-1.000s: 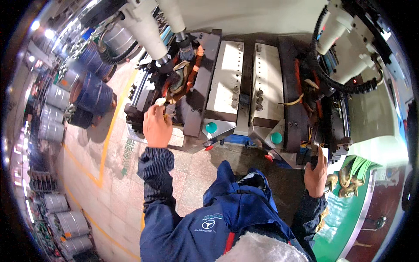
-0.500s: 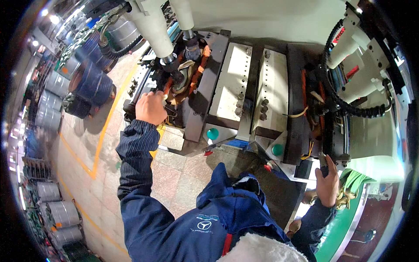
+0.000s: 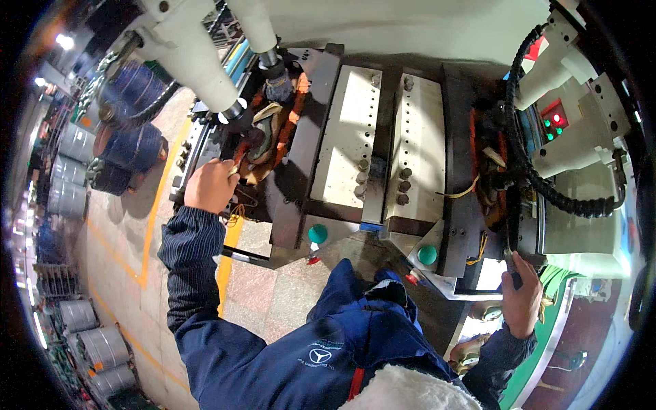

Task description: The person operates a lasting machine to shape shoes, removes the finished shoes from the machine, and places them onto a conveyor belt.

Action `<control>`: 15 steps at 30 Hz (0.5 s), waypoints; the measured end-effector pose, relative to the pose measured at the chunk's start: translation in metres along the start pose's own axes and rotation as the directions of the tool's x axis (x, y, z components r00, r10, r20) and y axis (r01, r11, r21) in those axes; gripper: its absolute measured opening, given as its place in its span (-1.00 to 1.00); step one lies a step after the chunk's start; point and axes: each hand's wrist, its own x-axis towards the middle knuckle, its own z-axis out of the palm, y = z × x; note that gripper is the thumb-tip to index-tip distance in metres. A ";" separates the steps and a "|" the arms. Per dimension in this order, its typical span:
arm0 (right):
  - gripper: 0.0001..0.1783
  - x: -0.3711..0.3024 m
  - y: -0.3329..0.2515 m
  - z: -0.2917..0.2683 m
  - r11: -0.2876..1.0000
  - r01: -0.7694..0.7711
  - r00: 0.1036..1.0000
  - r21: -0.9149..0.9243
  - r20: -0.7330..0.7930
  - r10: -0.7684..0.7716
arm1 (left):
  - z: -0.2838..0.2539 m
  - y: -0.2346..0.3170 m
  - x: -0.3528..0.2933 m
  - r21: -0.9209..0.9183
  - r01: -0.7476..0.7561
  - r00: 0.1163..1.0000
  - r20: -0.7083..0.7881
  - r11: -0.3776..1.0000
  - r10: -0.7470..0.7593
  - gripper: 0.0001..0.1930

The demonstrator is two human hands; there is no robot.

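Note:
My left hand (image 3: 210, 187) is closed at the near end of the left machine station, its fingertips by a thin dark piece whose kind I cannot make out. Just beyond it, a tan, curved, shoe-like piece (image 3: 268, 130) lies between orange pads (image 3: 292, 117) under a dark-tipped press rod (image 3: 239, 115). On the right, my right hand (image 3: 522, 295) grips a slim tool with a dark handle (image 3: 510, 262), pointing toward the right station. Another tan piece (image 3: 493, 158) sits there, partly hidden by a black corrugated hose (image 3: 514, 116).
Two pale drilled metal blocks (image 3: 347, 137) stand between the stations. Green buttons (image 3: 317, 234) and a red knob (image 3: 411, 277) line the front edge. Yellow wires (image 3: 236, 215) hang beside my left hand. Drums (image 3: 126, 147) stand on the floor at left; a green surface (image 3: 540, 348) lies at right.
The view has shifted, so the machine appears farther left. My left hand stays at the left station, and my right hand still holds the tool. Red and green lights now show at right.

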 end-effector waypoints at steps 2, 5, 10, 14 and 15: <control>-0.56 0.004 0.000 -0.001 0.999 -0.038 0.999 0.026 0.012 0.038 | 0.001 0.004 0.000 0.009 -0.003 1.000 -0.030 1.000 0.004 -0.72; -0.55 0.010 -0.003 -0.004 0.998 -0.052 0.998 0.034 0.038 0.050 | -0.002 0.007 0.002 0.021 -0.020 0.998 -0.054 1.000 0.021 -0.72; -0.58 0.016 -0.011 -0.005 0.997 -0.063 0.998 0.032 -0.023 0.064 | 0.004 0.007 0.010 0.041 -0.021 0.999 -0.045 0.999 0.023 -0.68; -0.64 0.021 -0.014 -0.004 0.992 -0.101 0.994 0.077 -0.035 0.104 | -0.001 0.020 0.011 0.087 0.083 0.995 0.056 0.993 -0.088 -0.68; -0.65 0.023 -0.014 -0.005 0.990 -0.109 0.993 0.088 -0.036 0.113 | -0.001 0.017 0.010 0.091 0.040 0.999 0.013 0.995 -0.041 -0.68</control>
